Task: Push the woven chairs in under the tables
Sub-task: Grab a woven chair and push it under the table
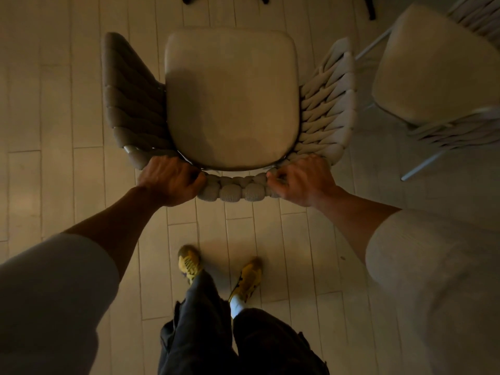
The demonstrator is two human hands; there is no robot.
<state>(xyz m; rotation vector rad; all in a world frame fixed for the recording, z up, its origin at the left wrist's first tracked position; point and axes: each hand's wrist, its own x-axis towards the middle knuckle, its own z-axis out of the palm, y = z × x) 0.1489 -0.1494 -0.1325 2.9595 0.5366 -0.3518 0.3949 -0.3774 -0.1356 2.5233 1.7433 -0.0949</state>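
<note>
A woven chair [232,98] with a pale seat cushion and thick braided rope sides stands on the floor right in front of me, seen from above. My left hand [169,181] grips the top of its woven backrest at the left corner. My right hand [300,180] grips the same backrest at the right corner, fingers curled over the rope. A short stretch of braided backrest [234,188] shows between my two hands. No tabletop is in view.
A second woven chair [433,77] stands close at the right, with thin white legs. Dark legs of a table base [370,6] show at the top edge. The floor is pale planks [54,104]. My feet in yellow shoes [189,262] are behind the chair.
</note>
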